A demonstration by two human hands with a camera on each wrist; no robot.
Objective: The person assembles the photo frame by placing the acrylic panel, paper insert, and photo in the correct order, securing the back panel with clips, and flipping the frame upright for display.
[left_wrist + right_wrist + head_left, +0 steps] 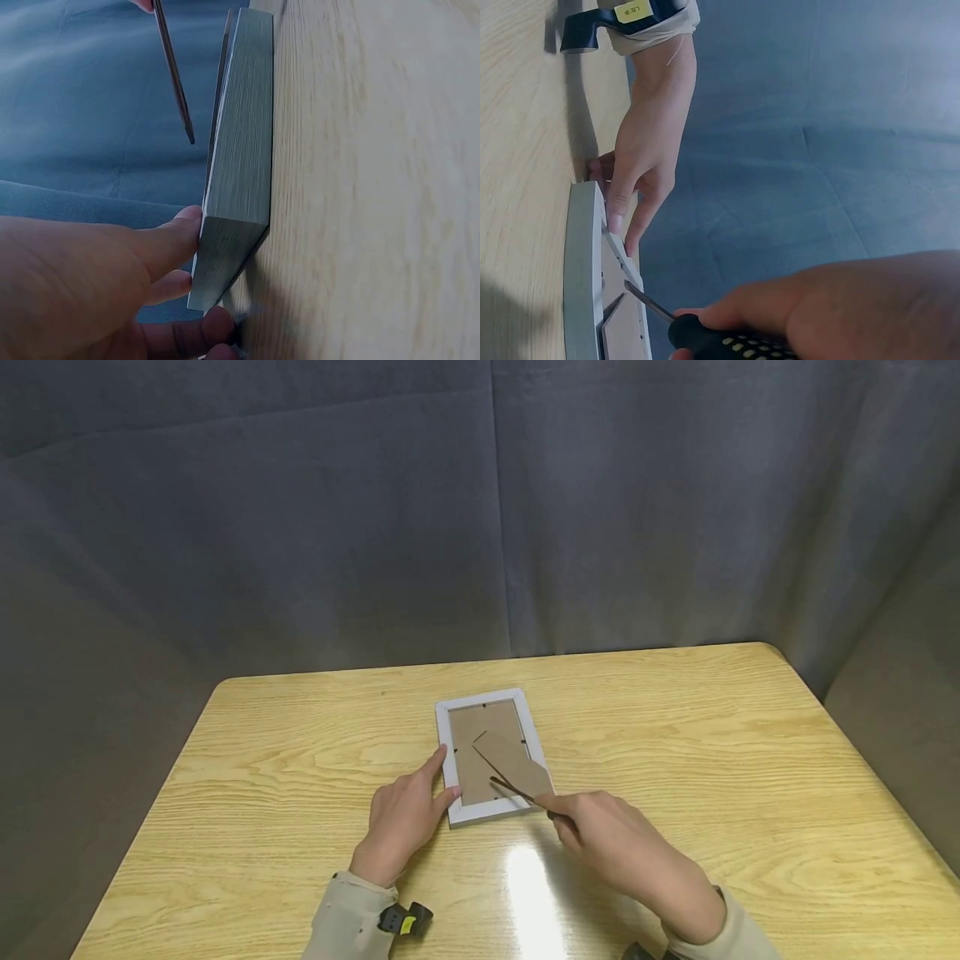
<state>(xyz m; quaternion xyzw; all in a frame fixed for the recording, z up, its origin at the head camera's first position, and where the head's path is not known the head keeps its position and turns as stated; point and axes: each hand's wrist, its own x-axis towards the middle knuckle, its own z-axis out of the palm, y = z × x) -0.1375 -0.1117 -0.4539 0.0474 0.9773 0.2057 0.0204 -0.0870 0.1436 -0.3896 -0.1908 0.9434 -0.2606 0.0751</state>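
Observation:
A white picture frame (pixel 487 814) lies face down on the table, its brown backing board (pixel 468 727) upward. Small dark tabs dot the board's edges, and a brown stand flap (pixel 517 760) is part of the back. My left hand (pixel 405 814) rests against the frame's left side, thumb and fingers touching the near left corner (pixel 236 247). My right hand (pixel 622 843) grips a screwdriver (pixel 712 337) by its dark handle with yellow dots. The thin metal shaft (pixel 174 75) points down toward the lower part of the backing; in the left wrist view its tip looks apart from the frame.
The wooden table (pixel 262 793) extends around the frame on all sides. A dark grey curtain (pixel 360 527) hangs behind its far edge and along the sides. A dark wrist device (pixel 405 920) sits at the left sleeve.

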